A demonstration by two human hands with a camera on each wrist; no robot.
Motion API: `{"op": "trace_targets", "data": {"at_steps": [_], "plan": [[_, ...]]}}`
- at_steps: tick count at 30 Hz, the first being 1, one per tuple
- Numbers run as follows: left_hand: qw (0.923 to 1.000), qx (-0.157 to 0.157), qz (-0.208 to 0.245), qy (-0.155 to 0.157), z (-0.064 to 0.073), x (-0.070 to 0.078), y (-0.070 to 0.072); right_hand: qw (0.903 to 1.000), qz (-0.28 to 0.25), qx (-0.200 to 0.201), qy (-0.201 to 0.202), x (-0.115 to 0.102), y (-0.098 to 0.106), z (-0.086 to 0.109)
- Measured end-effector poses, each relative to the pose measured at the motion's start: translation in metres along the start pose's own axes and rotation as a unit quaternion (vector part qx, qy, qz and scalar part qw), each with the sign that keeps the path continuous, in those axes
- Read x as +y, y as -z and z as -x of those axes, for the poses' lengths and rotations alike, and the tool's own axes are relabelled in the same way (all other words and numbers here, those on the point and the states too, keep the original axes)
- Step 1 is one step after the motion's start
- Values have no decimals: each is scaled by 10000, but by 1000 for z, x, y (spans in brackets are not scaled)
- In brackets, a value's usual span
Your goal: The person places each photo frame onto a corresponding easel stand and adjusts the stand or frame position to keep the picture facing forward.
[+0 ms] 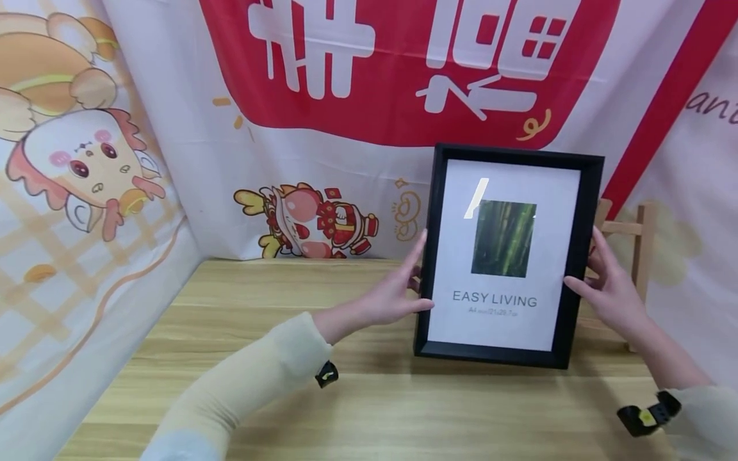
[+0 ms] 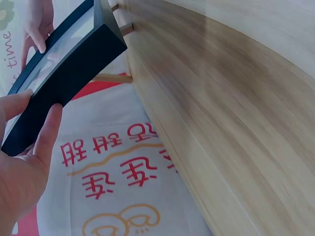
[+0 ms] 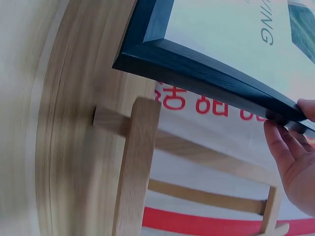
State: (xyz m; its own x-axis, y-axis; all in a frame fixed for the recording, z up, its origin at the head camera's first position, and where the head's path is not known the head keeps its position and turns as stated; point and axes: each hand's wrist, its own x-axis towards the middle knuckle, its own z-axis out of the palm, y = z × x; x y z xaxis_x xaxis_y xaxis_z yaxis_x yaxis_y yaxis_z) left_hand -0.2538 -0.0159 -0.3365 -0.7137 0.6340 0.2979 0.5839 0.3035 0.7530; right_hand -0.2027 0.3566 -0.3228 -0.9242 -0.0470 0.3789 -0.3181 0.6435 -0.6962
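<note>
A black picture frame (image 1: 429, 256) with a white insert, a small green bamboo picture and the words "EASY LIVING" is held upright between both hands. My left hand (image 1: 392, 294) grips its left side, thumb on the front and fingers along the outer edge. On the opposite side my right hand (image 1: 614, 291) holds it the same way. In the left wrist view the frame's lower corner (image 2: 110, 42) is lifted off the tabletop. Behind the frame and to its right stands a wooden easel (image 1: 642, 256), partly hidden in the head view; the right wrist view shows its bars (image 3: 138, 167).
The wooden table (image 1: 277, 397) reaches back to a white cloth backdrop (image 1: 190, 160) with red lettering and cartoon figures. Another printed cloth (image 1: 92, 288) hangs along the left side. Black cameras (image 1: 327, 374) are strapped on both wrists.
</note>
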Motion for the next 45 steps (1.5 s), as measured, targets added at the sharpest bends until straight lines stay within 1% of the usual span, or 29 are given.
{"op": "trace_targets", "data": {"at_steps": [3,7,9,13,15,20,22,25,29,31,34,36,39,41,45], "plan": [[9999,50,-75,-95,-7,3,-7,9998,61,179,76,4,6,2],[9995,57,-64,-307,-19,4,-19,9986,-52,440,288,15,15,3],[9991,58,-16,-417,-27,3,-27,9968,-246,587,486,22,19,4],[9981,58,-34,-609,-41,3,-43,9924,-512,829,755,34,27,4],[9975,51,-137,-685,-48,5,-50,9907,-695,895,747,39,33,5],[9965,-80,-273,-788,-68,16,-63,9911,-313,1230,406,47,50,7],[9962,-130,-315,-807,-76,22,-68,9886,15,1458,378,49,56,5],[9955,-142,-409,-838,-88,29,-75,9850,285,1685,230,52,66,3],[9938,-73,-585,-938,-101,34,-84,9798,790,1828,-193,54,76,-3],[9930,-29,-617,-1010,-107,35,-88,9771,949,1860,-418,55,79,-5],[9909,103,-752,-1116,-112,35,-95,9726,1144,1854,-811,55,80,-9],[9887,220,-841,-1222,-115,33,-99,9703,1163,1890,-963,54,81,-12],[9846,448,-975,-1377,-120,30,-103,9670,1190,1993,-1046,53,83,-19],[9817,642,-1049,-1451,-124,29,-105,9662,1108,2065,-1076,51,85,-25],[9782,1013,-1106,-1439,-131,28,-105,9656,970,2110,-1173,46,89,-37]]}}
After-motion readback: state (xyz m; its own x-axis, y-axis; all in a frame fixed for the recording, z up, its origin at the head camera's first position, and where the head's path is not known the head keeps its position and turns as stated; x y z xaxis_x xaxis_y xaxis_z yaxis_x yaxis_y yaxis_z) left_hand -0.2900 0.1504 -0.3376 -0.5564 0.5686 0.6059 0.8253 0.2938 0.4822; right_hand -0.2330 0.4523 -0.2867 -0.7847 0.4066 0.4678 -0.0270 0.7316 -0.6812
